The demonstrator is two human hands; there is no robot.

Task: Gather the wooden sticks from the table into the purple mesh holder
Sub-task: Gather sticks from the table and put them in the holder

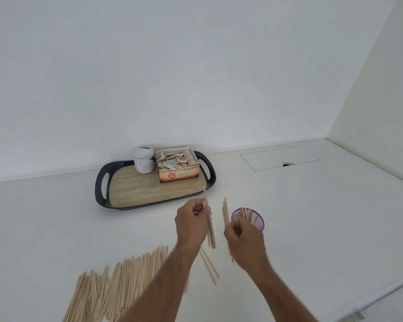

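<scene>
**A:** Why are both hands up off the table at once?

**B:** Each one carries its own load. The left hand (192,220) is curled round a small bundle of sticks (210,231), held nearly upright, tips toward the tray. The right hand (241,237) pinches a second small bundle (225,212), also close to upright, just beside the purple holder (257,223).

**A:** Upright for a reason?

**B:** I'd judge so. The holder is a narrow cup, open at the top, and the sticks already in it (244,214) stand on end, leaning against the mesh. Sticks held on end can drop straight in; held flat, they would bridge the rim.

**A:** And the holder sits where it does because?

**B:** It stands on the white table (312,217), right of the hands and close to the right one, so that hand probably unloads first.

**A:** How much is left?

**B:** Most of it, by my reading. A long spread of loose sticks (116,282) lies across the table at lower left, partly under the left forearm, and a few strays (209,268) lie between the arms.

**A:** Anything else nearby?

**B:** A dark-rimmed tray (101,189) by the wall, holding a white jar (143,159) and an open box of tea sachets (178,169). It stands behind the hands, apart from the holder.
</scene>
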